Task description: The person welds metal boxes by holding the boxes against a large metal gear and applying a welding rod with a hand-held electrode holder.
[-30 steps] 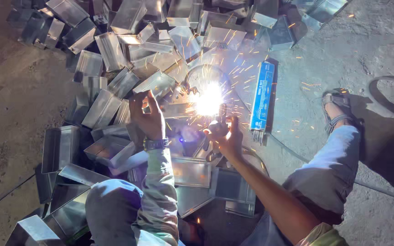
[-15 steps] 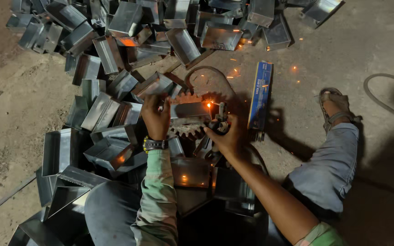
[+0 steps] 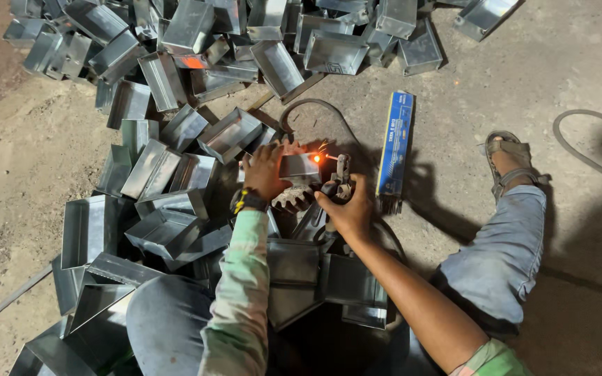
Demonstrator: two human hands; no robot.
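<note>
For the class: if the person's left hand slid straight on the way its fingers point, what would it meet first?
The left hand points up and slightly right, resting on a small metal box. Past that, probably the black cable looping on the floor; depth is hard to judge.

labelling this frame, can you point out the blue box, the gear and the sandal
blue box [image 3: 394,143], head view, middle of its long blue face
gear [image 3: 292,198], head view, toothed rim below the left hand
sandal [image 3: 508,159], head view, straps across the foot

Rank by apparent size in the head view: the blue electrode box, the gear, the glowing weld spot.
1. Blue electrode box, long and narrow, clearly largest.
2. Gear, partly hidden under the left hand, so its full size is unsure.
3. Glowing weld spot, tiny.
</note>
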